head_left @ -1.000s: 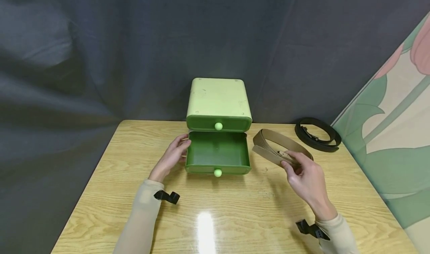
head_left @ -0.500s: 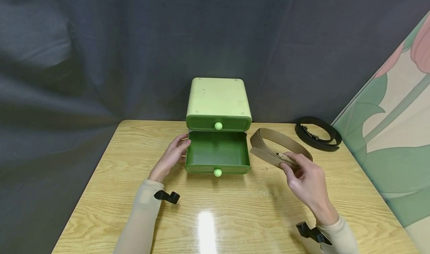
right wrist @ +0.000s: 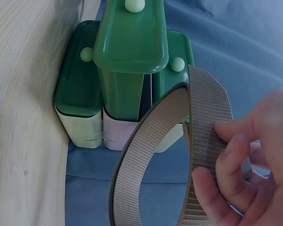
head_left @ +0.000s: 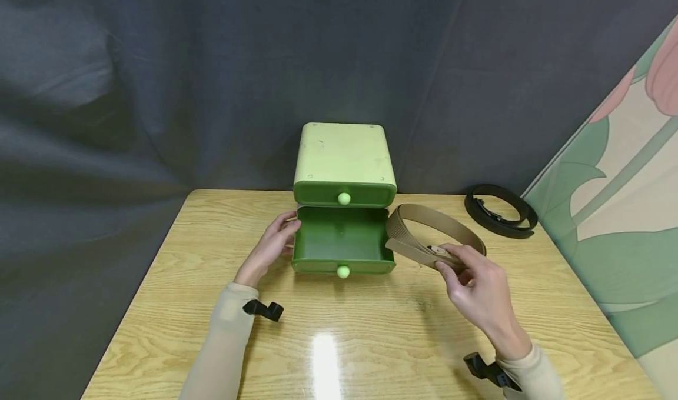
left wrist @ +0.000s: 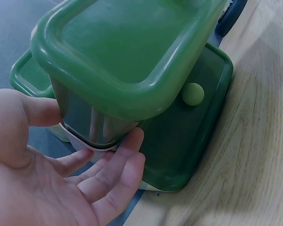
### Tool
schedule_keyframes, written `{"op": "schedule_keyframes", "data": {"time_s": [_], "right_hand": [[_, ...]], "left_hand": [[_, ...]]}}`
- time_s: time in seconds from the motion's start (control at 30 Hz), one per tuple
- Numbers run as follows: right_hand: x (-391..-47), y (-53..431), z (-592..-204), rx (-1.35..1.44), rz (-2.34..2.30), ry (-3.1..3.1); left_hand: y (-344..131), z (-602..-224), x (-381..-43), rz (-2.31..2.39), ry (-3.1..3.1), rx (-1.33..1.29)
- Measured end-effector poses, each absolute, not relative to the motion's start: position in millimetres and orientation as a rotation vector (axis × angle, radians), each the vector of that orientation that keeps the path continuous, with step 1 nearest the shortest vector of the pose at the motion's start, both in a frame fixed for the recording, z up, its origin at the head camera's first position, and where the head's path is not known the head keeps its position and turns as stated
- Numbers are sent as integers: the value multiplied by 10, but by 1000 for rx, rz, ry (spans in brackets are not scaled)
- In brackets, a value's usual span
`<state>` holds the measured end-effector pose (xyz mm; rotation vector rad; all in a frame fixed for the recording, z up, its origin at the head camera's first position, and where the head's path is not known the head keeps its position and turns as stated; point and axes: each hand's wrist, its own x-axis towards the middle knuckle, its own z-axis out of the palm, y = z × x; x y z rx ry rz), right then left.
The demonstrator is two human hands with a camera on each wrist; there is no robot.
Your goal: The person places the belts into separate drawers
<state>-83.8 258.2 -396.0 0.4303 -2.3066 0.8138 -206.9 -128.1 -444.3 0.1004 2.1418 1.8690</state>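
My right hand [head_left: 479,288] pinches a coiled tan webbing belt [head_left: 445,220] beside the pulled-out drawer. The belt's loose end comes right up to the drawer's right rim in the head view. Woven ribs of the belt [right wrist: 148,146] show close up in the right wrist view, with thumb and fingers on either side of the strap. On the left, my left hand [head_left: 270,250] rests at the side of the green drawer [head_left: 341,235], fingers relaxed. The drawer holds nothing. In the left wrist view, thumb and fingers of the left hand [left wrist: 80,179] lie around the drawer's side.
A pale green cabinet [head_left: 346,153] stands at the table's back edge, its top drawer closed. A lower drawer [left wrist: 193,141] is closed too. Back right lies a coiled black belt [head_left: 500,212]. Dark curtain [head_left: 339,47] hangs behind the wooden table [head_left: 371,341].
The right hand has carried the tan belt a little to the left, up to the drawer's right rim. My left hand and the drawer have stayed put.
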Motion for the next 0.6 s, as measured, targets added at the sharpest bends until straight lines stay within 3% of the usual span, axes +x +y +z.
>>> {"op": "schedule_keyframes", "data": {"time_s": [0.6], "right_hand": [[-776,2494,-3919,518,826,-2297]], "left_hand": [[-1285,-4437,-2052,1869,2147,93]]}}
